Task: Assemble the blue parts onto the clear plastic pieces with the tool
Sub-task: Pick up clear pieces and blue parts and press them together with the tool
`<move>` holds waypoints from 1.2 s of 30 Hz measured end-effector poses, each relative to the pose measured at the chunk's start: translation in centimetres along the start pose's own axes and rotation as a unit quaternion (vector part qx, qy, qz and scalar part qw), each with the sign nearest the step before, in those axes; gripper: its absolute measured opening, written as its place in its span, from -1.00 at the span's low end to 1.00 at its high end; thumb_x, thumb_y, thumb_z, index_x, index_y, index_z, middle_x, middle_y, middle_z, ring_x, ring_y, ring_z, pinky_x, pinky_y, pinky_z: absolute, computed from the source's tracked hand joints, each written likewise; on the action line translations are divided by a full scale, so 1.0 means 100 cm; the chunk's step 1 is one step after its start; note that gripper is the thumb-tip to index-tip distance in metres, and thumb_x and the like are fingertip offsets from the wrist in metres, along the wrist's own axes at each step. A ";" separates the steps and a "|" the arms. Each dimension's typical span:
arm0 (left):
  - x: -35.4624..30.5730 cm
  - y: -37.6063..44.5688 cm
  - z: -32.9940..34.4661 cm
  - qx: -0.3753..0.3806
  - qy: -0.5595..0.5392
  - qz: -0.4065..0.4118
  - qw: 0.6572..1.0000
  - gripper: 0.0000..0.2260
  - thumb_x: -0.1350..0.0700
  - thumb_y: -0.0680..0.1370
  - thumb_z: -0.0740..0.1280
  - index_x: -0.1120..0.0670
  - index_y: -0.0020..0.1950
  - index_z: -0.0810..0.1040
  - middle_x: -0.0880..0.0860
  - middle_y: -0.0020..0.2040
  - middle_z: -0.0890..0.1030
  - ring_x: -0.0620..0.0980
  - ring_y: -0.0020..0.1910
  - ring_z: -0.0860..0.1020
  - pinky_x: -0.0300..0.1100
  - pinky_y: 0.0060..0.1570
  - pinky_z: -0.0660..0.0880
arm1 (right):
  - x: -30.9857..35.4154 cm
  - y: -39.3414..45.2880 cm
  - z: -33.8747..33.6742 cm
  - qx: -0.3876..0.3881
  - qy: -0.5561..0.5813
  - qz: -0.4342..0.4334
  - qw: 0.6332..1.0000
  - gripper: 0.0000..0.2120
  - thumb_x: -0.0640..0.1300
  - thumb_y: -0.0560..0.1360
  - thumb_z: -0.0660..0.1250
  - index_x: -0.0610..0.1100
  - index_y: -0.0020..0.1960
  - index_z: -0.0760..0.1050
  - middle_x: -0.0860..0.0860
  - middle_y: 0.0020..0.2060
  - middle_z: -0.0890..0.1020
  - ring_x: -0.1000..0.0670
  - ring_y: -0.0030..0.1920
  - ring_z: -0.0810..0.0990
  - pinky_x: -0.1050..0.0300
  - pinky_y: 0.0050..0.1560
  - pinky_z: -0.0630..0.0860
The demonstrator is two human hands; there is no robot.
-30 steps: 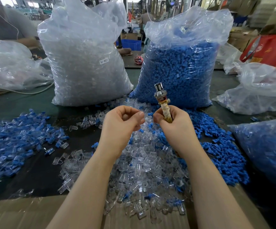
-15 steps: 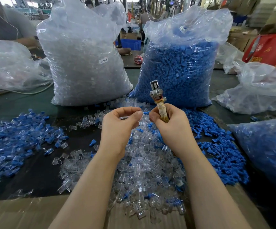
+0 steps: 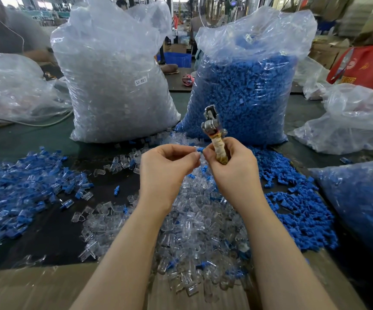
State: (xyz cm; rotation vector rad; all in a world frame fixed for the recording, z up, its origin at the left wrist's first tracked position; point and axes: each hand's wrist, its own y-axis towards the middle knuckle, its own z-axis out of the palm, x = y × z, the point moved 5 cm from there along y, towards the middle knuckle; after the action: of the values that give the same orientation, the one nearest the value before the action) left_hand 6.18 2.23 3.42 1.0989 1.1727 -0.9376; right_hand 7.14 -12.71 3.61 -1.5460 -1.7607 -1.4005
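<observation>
Blue part (image 3: 200,149) pinched by left hand (image 3: 165,171); right hand (image 3: 230,173) grips tool (image 3: 214,135).

- A dark green table (image 3: 20,139) is spreading across the scene, and a sheet of brown cardboard (image 3: 38,287) is lying over its near edge.
- Far behind, a workshop hall is stretching away, blurred, with daylight coming in through bright windows (image 3: 13,2) at the far left.
- A blue plastic crate (image 3: 176,59) is sitting on the floor in the far middle.
- Brown cardboard boxes (image 3: 328,52) are stacking up at the far right, beside a red sack (image 3: 368,68) with yellow print.
- A pale cable (image 3: 35,124) is trailing over the table at the left.
- A fan (image 3: 232,3) is standing at the far top, partly hidden.
</observation>
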 end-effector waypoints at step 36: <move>0.000 0.006 -0.005 -0.011 -0.090 0.040 0.995 -0.91 0.34 0.49 0.42 0.17 -0.15 0.62 0.02 -0.31 0.69 -0.06 -0.27 0.68 -0.31 -0.19 0.58 | -0.013 -0.006 0.007 0.260 -0.008 0.052 0.964 -0.89 -0.21 0.50 0.34 -0.03 -0.06 0.45 0.03 -0.27 0.49 0.02 -0.30 0.40 0.05 -0.22 0.36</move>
State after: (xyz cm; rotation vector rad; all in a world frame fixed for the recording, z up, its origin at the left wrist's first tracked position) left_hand 6.62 2.81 3.45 1.0137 0.9831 -0.9398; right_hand 7.22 -12.68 1.98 -1.3342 -1.8346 -0.7842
